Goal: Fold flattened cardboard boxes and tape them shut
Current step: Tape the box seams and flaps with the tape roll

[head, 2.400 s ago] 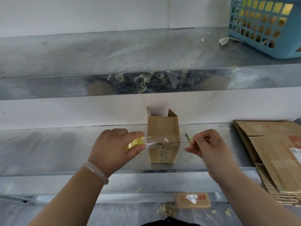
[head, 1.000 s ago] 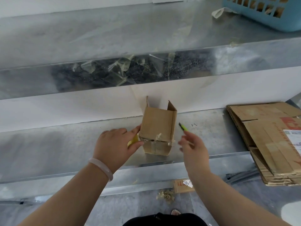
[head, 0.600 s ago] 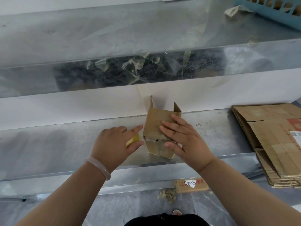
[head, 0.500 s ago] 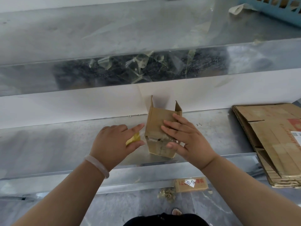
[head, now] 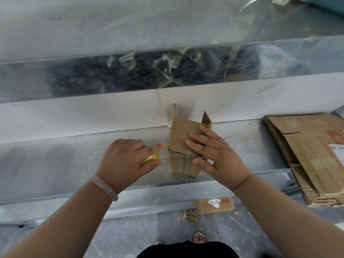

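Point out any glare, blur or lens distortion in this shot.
Head view: wide-angle bowing curves straight lines; the upper metal shelf's front edge shows glare and dark reflections; soft light, faint shadows; the small brown cardboard box under the right hand is sharp.

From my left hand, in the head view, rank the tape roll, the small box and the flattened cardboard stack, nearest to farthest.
1. tape roll: held in the left hand itself.
2. small box: just right of that hand, under the right hand.
3. flattened cardboard stack: far to the right.
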### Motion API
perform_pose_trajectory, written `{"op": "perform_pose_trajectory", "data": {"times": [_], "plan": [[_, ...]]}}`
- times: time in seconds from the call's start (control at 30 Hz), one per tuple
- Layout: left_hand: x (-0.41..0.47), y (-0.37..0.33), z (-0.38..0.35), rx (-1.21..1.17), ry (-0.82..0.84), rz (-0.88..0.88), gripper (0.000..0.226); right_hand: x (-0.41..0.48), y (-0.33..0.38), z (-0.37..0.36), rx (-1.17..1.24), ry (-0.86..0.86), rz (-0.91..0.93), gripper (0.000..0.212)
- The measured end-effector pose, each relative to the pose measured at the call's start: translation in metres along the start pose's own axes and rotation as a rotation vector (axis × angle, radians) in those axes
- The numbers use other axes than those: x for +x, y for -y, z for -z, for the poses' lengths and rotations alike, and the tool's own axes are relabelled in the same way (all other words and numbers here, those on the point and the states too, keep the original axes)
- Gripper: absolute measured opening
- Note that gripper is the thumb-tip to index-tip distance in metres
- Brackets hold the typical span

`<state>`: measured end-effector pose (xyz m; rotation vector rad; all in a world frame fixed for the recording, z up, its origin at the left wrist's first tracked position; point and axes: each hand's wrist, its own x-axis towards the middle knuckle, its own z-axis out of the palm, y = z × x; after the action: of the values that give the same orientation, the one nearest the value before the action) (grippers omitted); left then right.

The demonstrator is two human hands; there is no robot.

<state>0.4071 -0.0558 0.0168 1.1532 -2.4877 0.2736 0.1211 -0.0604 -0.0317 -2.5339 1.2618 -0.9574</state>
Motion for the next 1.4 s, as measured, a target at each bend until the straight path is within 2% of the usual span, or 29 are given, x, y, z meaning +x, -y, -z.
{"op": "perform_pose_trajectory", "data": {"times": [0.2, 0.33, 0.77, 1.03, 1.4], "plan": [[0.004, 0.008, 0.004, 0.047, -0.022, -0.079, 0.043, 0.000, 0.004, 0.004, 0.039, -0.021, -0.016, 0.050], [0.006, 0.012, -0.004, 0.059, -0.005, -0.081, 0.044, 0.000, 0.006, 0.002, 0.049, -0.053, -0.033, 0.045], [0.011, 0.016, -0.029, 0.103, -0.042, -0.081, 0.046, -0.002, 0.004, -0.004, -0.105, -0.060, 0.075, 0.036], [0.007, 0.018, -0.018, 0.098, -0.108, -0.118, 0.044, -0.003, 0.003, 0.001, -0.171, -0.050, 0.073, 0.044], [0.008, 0.022, -0.011, 0.107, -0.141, -0.176, 0.039, -0.002, 0.002, 0.001, -0.121, -0.071, 0.066, 0.042]]}}
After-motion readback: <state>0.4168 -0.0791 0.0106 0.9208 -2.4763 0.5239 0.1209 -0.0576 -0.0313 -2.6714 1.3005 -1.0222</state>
